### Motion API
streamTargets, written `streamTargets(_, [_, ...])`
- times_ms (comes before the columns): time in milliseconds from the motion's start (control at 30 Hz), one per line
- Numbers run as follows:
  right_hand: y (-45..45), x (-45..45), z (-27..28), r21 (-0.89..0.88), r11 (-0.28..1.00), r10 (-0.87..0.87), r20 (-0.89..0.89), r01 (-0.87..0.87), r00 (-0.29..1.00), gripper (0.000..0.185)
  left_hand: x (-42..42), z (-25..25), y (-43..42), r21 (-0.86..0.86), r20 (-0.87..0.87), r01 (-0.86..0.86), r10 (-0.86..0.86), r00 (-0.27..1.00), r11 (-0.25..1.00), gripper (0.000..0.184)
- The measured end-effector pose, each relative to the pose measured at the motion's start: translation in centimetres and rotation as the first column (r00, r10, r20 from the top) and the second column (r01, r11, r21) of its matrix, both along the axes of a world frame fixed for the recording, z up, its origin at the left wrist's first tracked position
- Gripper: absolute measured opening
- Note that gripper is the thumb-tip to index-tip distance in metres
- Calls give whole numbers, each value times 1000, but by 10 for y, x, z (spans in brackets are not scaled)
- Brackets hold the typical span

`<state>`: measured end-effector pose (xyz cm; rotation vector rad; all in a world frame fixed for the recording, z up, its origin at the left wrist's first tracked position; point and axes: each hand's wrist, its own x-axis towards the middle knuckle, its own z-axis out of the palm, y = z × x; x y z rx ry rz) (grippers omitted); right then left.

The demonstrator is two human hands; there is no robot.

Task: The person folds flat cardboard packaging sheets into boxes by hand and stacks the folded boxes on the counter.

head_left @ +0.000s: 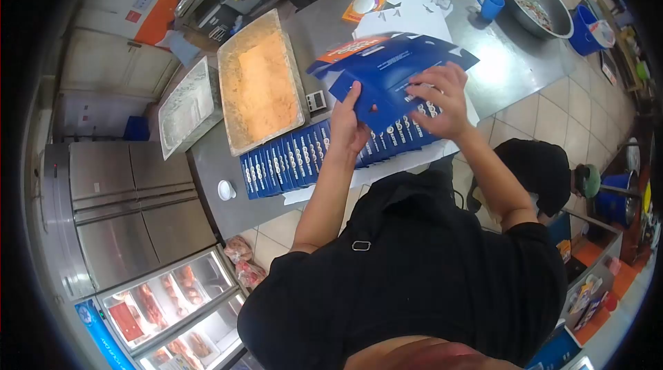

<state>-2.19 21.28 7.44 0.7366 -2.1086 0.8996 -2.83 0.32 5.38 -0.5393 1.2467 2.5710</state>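
A blue cardboard carton (387, 69) with an orange panel and its flaps spread is held above the table. My left hand (351, 121) grips its near left edge, the thumb lying on the blue face. My right hand (443, 102) is over the carton's right side, fingers bent and spread apart against the cardboard; I cannot tell how firmly they touch. Beneath both hands runs a long row of folded blue cartons (293, 157) with white print, standing close together along the table's near edge.
On the metal table (476, 59) are a tray of orange powder (262, 83), a tray with white powder (186, 107), a blue mug (489, 4), a large metal bowl (537, 4), white sheets (400, 21) and a small white cup (226, 190). A person (535, 173) bends at the right.
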Motion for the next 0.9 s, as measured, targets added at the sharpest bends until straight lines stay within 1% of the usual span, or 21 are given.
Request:
streamTargets(33, [-2,6,-4,6,1000,-15,-2,15,1000,19,5,2,6,6,-2,15,-15,1000,1000,25])
streamTargets(100, [-6,18,-19,-210,974,113,147,-81,983,11,15,10,19,233,-159,-41,80,984,972,19])
streamTargets(133, [-10,28,-22,-361,932,104,371,40,923,12,14,0,18,322,-195,-19,86,977,946,16])
streamTargets(167, [-9,31,-22,-356,933,95,373,49,923,12,15,0,16,327,-193,-12,79,978,945,16])
streamTargets(233, [-8,40,-18,-448,884,104,463,132,880,17,19,1,13,321,-384,104,28,923,941,16])
streamTargets(267, [-5,42,-14,-438,894,101,396,91,913,29,20,4,15,278,-385,50,64,921,959,15])
streamTargets(300, [-3,43,-10,-434,896,94,396,96,913,29,22,8,15,283,-385,55,60,921,958,15])
streamTargets(367, [3,42,-3,-334,942,136,256,-44,957,45,25,17,14,329,-433,59,94,897,943,15])
streamTargets(400, [8,40,2,-197,978,101,132,-73,986,57,29,29,17,298,-432,19,117,894,954,14])
streamTargets(433, [9,42,11,-196,978,96,132,-69,987,57,29,28,15,298,-432,24,112,895,954,14])
streamTargets(500, [13,48,30,-51,994,101,106,-96,989,60,30,27,11,136,-535,27,51,844,990,18])
streamTargets(533, [14,48,33,-19,992,126,96,-125,987,59,34,34,15,93,-544,-47,91,834,995,21])
streamTargets(567, [15,49,37,-18,992,126,97,-125,987,59,37,34,15,95,-542,-48,92,835,994,21])
streamTargets(633, [14,52,44,118,978,155,135,-171,979,57,43,32,13,-21,-552,-89,63,832,996,23])
streamTargets(667, [14,52,44,116,978,156,137,-173,978,57,46,34,13,-19,-538,-82,59,841,996,21])
streamTargets(700, [13,51,43,162,969,163,142,-186,976,56,46,30,12,-21,-537,-82,58,842,996,21])
streamTargets(733, [13,50,42,207,958,169,149,-198,974,56,44,25,9,-9,-559,-55,40,828,998,22])
streamTargets(767, [13,49,42,204,959,168,150,-197,974,56,43,22,7,2,-582,-26,22,813,1000,23])
streamTargets(800, [14,49,42,239,952,156,162,-192,974,56,45,22,9,0,-582,-25,20,813,1000,23])
streamTargets(867, [13,50,41,272,944,144,174,-188,974,56,52,20,15,-119,-514,-128,49,857,985,25])
streamTargets(900, [9,51,42,288,941,117,210,-176,971,56,54,21,17,-120,-512,-126,47,858,985,25])
